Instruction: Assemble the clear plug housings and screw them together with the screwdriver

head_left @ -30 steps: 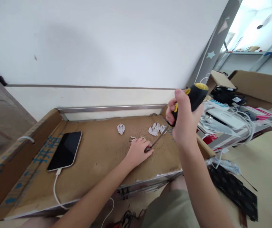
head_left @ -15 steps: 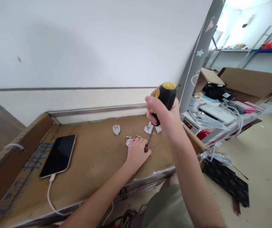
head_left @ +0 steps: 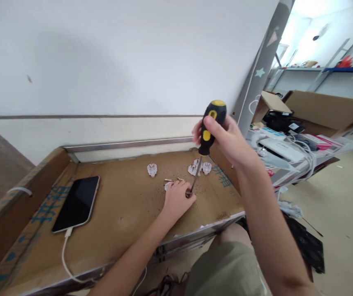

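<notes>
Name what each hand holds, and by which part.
Right hand: a screwdriver, by its black-and-yellow handle. Left hand: a small dark piece; gripped part cannot be told.

- A single head-worn camera looks forward and down from above the person's lap [head_left: 222,271], seen at the bottom edge.
- Beyond the tabletop [head_left: 124,218], it faces a white panel [head_left: 117,61] nearly head-on.
- The left hand [head_left: 179,198] sits near mid-frame, the right hand [head_left: 227,137] higher.
- A shelf [head_left: 351,70] shows far off, upper right.
</notes>
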A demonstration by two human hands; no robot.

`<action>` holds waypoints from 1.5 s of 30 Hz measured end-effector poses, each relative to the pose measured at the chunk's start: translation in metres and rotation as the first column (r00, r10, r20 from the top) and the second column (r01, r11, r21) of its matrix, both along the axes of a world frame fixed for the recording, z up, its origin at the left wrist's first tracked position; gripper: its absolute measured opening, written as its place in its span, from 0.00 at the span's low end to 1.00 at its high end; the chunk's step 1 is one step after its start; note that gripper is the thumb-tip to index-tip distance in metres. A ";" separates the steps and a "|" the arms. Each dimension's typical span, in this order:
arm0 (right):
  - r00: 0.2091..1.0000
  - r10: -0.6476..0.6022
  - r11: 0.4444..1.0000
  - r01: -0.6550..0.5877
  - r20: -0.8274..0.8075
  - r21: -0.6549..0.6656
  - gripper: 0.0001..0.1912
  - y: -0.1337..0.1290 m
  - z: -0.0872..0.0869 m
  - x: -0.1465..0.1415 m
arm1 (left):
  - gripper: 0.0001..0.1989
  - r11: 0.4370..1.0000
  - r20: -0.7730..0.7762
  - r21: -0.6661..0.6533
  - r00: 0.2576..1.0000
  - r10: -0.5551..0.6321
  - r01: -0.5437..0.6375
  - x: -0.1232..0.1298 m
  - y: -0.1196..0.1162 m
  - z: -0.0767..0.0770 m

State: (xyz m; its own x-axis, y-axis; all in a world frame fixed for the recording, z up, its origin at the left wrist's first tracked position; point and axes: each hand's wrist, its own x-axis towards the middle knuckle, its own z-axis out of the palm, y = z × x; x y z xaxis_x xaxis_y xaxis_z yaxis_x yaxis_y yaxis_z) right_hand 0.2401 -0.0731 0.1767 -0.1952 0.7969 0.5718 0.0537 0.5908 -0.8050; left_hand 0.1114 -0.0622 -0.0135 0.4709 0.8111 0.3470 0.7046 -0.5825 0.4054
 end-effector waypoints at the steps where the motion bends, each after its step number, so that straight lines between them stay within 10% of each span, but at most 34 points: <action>1: 0.986 -0.154 0.988 0.151 0.065 0.043 0.15 -0.004 0.003 0.003 | 0.04 1.000 0.010 -0.014 1.000 -0.007 0.007 -0.001 0.000 0.000; 5: 0.944 -0.304 0.951 0.294 0.126 0.090 0.13 -0.019 0.015 0.009 | 0.05 0.999 0.019 -0.035 0.999 -0.026 0.027 -0.005 0.002 0.001; 8: 0.999 -0.015 0.999 0.014 -0.029 -0.029 0.08 -0.022 0.018 0.007 | 0.05 0.999 0.014 -0.027 0.999 -0.045 0.045 -0.006 0.003 0.001; 13: 0.921 0.382 0.905 -0.390 -0.078 -0.171 0.14 -0.009 0.015 -0.005 | 0.06 0.999 0.004 -0.015 0.999 -0.046 0.046 -0.006 0.002 -0.001; 18: 0.992 -0.126 0.992 0.126 0.003 0.003 0.18 -0.002 0.014 -0.016 | 0.06 0.999 0.011 0.029 1.000 -0.013 0.013 -0.004 -0.001 -0.004; 23: 0.639 -0.721 0.679 0.577 0.267 0.455 0.07 -0.018 0.025 -0.003 | 0.05 0.999 0.012 0.039 1.000 -0.018 0.018 -0.005 -0.001 -0.006; 25: 0.714 -0.615 0.774 0.467 0.334 0.427 0.10 -0.023 0.029 0.004 | 0.06 0.999 0.011 0.032 1.000 -0.023 0.022 -0.005 0.000 -0.006; 28: 0.975 -0.132 0.981 0.103 0.179 0.162 0.06 -0.026 0.035 0.010 | 0.06 0.999 0.020 0.030 0.999 -0.035 0.035 -0.005 -0.001 -0.006; 33: 0.936 0.351 0.919 -0.348 -0.018 -0.183 0.08 -0.028 0.039 0.001 | 0.07 0.998 0.031 0.002 0.998 -0.055 0.055 -0.006 -0.002 -0.007; 36: 0.959 0.007 0.999 0.004 0.282 -0.037 0.15 -0.030 0.042 -0.002 | 0.07 0.998 0.032 0.001 0.998 -0.055 0.055 -0.007 -0.001 -0.007; 38: 0.737 -0.409 0.912 0.319 0.539 0.257 0.16 -0.033 0.048 0.002 | 0.07 0.999 0.036 -0.005 0.998 -0.053 0.053 -0.007 -0.001 -0.006; 40: 0.439 -0.622 0.782 0.371 0.648 0.500 0.18 -0.037 0.056 0.012 | 0.07 0.998 0.046 -0.021 0.997 -0.054 0.055 -0.007 0.000 -0.006; 45: 0.380 -0.457 0.887 0.130 0.804 0.443 0.15 -0.041 0.071 0.032 | 0.07 0.998 0.060 -0.033 0.997 -0.054 0.056 -0.006 0.001 -0.006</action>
State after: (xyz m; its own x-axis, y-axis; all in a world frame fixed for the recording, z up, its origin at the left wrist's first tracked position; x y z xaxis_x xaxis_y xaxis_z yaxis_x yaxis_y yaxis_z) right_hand 0.2722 -0.1145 0.2476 -0.4943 0.7596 0.4227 0.8343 0.5511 -0.0146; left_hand 0.1052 -0.0616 -0.0199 0.4945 0.7968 0.3474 0.6462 -0.6043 0.4661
